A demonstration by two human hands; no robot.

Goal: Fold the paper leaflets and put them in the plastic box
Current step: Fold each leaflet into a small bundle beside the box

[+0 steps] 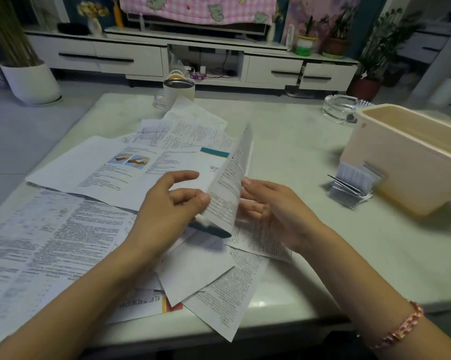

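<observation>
Left hand (167, 206) pinches the raised edge of a leaflet (230, 178) over the paper pile (63, 229), while the right hand (273, 206) hovers loosely open beside it, gripping nothing.

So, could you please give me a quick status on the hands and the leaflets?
Left hand pinches white printed paper leaflet, mid-fold. Right hand open beside it. Pale pink plastic box unobstructed; folded leaflets lie beside it.

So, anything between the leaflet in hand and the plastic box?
Nothing visible blocks the leaflet. Only a low pile of folded papers sits beside the plastic box, on its left; the box top is open.
</observation>
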